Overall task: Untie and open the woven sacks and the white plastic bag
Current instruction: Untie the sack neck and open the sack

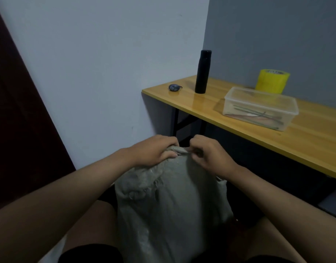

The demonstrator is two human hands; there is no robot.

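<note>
Grey woven sack (169, 202) stands upright between your knees, low in the centre of the view, its gathered neck bunched at the top. Your left hand (153, 150) grips the bunched mouth from the 9 o'clock side, fingers curled over the folded fabric and thumb tucked beneath. Your right hand (209, 154) meets it from the 3 o'clock side, thumb and fingers pinching the sack's top edge; whether a tie sits under them cannot be told. The two hands are just beside each other, nearly touching at the knuckles.

At 2 o'clock from the sack runs a wooden tabletop (315, 141) on black legs, set against the grey wall. On it stands a black bottle (202, 72), upright, near the left end. At its 9 o'clock lies a small dark blue key fob (173, 87). A clear plastic container (260, 108) with thin green sticks inside rests at 4 o'clock from the bottle, and a roll of yellow tape (271, 80) stands just behind it, against the wall.
</note>
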